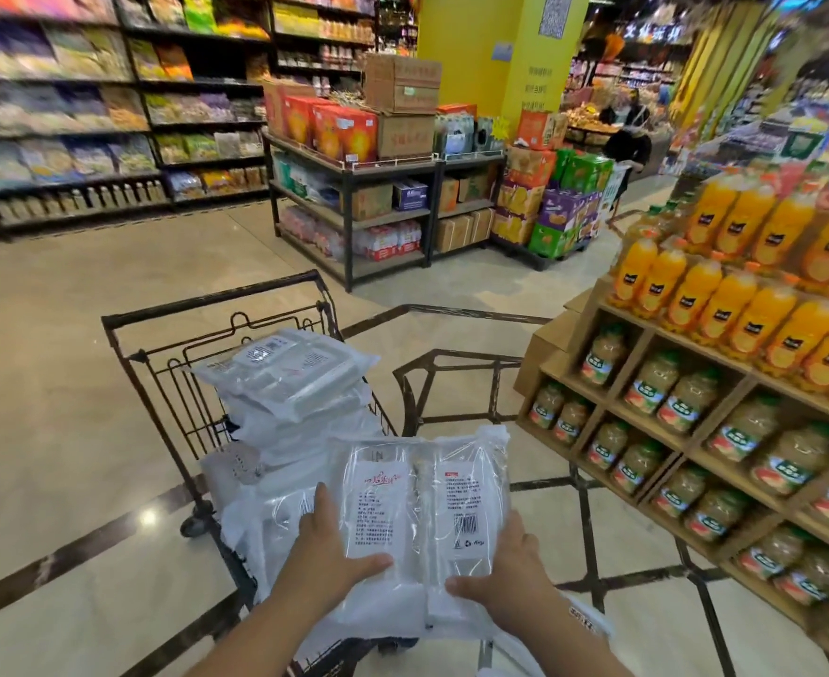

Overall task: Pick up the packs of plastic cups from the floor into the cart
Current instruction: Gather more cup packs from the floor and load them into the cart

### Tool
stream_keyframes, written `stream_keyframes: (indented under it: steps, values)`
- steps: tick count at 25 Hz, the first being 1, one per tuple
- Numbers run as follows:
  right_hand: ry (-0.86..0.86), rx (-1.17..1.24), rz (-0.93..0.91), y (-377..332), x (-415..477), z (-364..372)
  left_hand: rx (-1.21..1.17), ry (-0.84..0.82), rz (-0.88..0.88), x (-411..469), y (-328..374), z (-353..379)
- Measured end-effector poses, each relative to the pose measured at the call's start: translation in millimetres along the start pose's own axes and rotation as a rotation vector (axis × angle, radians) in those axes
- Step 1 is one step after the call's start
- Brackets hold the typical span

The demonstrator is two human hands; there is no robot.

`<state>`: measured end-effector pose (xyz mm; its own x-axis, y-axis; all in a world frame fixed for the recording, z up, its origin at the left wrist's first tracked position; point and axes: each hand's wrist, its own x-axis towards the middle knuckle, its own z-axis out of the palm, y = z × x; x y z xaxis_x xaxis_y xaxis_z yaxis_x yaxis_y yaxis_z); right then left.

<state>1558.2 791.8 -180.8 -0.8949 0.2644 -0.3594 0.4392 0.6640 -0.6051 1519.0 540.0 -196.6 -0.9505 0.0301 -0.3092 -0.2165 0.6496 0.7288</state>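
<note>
- The left hand (327, 554) grasps the near left part of a flat transparent film pack of cups (427, 505) with white printed labels. The thumb lies across the top face and one finger extends forward along the left edge.
- The right hand (512, 571) grasps the near right part of the same pack. The thumb presses on the top face and the remaining fingers wrap the right edge, hidden beneath the film.
- The pack of cups is clear of the floor, roughly level, label side up. It sits above the near end of the black wire-frame shopping cart (207, 305).
- Inside the cart, a stack of similar transparent packs (285, 378) fills the basket and rises above the rim at the far end. More clear film wrapping lies directly under the held pack.
- The cart stands on a glossy beige tiled floor (61, 432) with dark inlaid lines.
- To the right, close to the cart, a light wooden display shelf (647, 337) carries orange juice bottles (725, 310) on its top tier and pale green-capped bottles (656, 383) in its lower compartments.
- Beyond the cart, a black metal rack (349, 227) holds cardboard cartons and orange boxes. A yellow square pillar (476, 41) stands behind it.
</note>
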Motion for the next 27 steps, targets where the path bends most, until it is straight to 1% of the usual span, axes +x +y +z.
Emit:
stream_keyframes:
  steps: [3, 10, 18, 22, 27]
  values:
    - [-0.030, -0.008, 0.006, -17.6, 9.2, 20.0, -0.004, -0.014, -0.029, 8.1, -22.8, -14.6]
    - [-0.101, -0.097, -0.043, -52.5, 31.3, 61.8, -0.026, 0.053, -0.095, 21.7, -65.5, -42.9]
    - [-0.202, -0.155, -0.151, -78.0, 73.7, 83.4, -0.100, 0.149, -0.199, 30.9, -86.6, -51.3]
    - [-0.316, -0.147, -0.221, -93.3, 100.7, 92.7, -0.153, 0.232, -0.247, 33.1, -93.6, -55.3]
    - [-0.407, -0.231, -0.312, -99.5, 140.9, 92.4, -0.199, 0.283, -0.310, 43.5, -89.9, -38.9]
